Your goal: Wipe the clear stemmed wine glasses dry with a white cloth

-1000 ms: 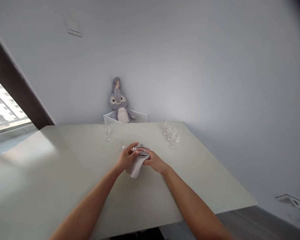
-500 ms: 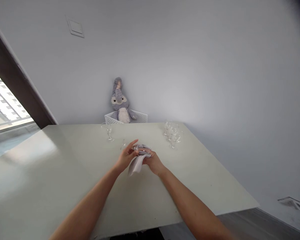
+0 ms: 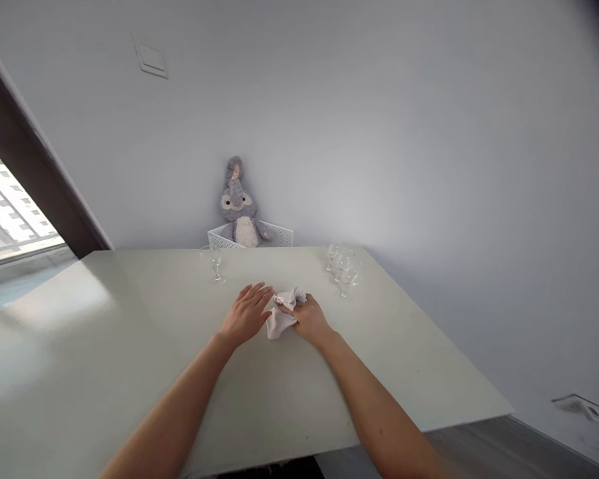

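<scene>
My right hand (image 3: 313,322) is closed around a pale, crumpled cloth (image 3: 281,324), held over the middle of the table. Beside it, my left hand (image 3: 248,313) is palm down with the fingers stretched toward the cloth and the thumb apart. A small shiny edge shows at the cloth's left side. The wine glass seen earlier between the hands is hidden now, and whether it lies in the cloth or under my left palm I cannot tell.
One stemmed glass (image 3: 217,266) stands upright at the back left of the white table (image 3: 130,372). Several more glasses (image 3: 343,269) are grouped at the back right. Behind the table's far edge, a grey plush rabbit (image 3: 239,206) sits in a white perforated basket (image 3: 279,236) against the wall.
My left hand has let its pinch on the glass stem go and turned palm down, fingers extended. The glass and its foot have gone from sight, and the cloth is more bunched up.
</scene>
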The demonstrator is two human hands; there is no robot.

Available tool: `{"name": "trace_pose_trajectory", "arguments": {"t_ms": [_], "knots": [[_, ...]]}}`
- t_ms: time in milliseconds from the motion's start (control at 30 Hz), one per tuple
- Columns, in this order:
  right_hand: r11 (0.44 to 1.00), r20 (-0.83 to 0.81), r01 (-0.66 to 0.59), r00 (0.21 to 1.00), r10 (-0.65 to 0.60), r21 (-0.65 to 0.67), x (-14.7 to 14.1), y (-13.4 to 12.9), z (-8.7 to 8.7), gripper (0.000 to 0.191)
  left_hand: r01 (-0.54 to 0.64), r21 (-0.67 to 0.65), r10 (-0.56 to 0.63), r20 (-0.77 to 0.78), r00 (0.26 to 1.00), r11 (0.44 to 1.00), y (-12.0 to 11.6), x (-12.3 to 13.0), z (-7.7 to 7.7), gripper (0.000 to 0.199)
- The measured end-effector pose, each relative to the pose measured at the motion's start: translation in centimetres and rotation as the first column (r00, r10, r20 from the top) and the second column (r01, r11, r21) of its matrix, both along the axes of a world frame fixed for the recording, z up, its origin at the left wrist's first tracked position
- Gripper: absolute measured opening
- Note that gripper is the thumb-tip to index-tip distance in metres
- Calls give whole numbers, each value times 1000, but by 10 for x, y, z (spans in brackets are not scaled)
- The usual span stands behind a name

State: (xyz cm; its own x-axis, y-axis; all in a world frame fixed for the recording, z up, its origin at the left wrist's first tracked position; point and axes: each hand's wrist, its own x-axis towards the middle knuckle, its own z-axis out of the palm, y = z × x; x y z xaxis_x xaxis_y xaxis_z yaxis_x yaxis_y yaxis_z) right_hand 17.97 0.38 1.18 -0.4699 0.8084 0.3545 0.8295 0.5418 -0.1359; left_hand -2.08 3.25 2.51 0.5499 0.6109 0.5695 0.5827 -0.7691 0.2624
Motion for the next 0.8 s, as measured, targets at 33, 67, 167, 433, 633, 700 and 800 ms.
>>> {"name": "trace_pose_trajectory", "arguments": {"t_ms": [33, 67, 167, 433, 633, 700, 800], "knots": [[999, 2, -40, 999, 40, 9, -1, 0, -1, 46, -12, 53, 16, -83, 996, 999, 2, -1, -1, 34], [997, 1, -75, 997, 75, 17, -1, -1, -2, 45, -28, 83, 39, -139, 990, 996, 3, -2, -3, 32], [993, -26, -103, 994, 104, 56, -1, 0, -3, 43, -71, 60, 84, -241, 967, 996, 6, -3, -7, 24], [997, -86, 35, 996, -29, 62, 13, 10, -2, 38, -205, -39, 179, -350, 920, 978, 5, -3, -6, 26], [974, -275, 132, 958, -77, 185, 27, 9, 4, 38, -432, -111, 367, -369, 854, 895, 15, -20, -5, 30], [973, -249, 97, 968, -43, 210, 21, 2, 9, 41, -474, -116, 407, -363, 838, 873, 17, -25, -4, 32], [982, -119, -46, 991, 69, 182, 2, -10, 17, 63, -444, -75, 395, -344, 852, 893, 17, -25, -4, 32]]}}
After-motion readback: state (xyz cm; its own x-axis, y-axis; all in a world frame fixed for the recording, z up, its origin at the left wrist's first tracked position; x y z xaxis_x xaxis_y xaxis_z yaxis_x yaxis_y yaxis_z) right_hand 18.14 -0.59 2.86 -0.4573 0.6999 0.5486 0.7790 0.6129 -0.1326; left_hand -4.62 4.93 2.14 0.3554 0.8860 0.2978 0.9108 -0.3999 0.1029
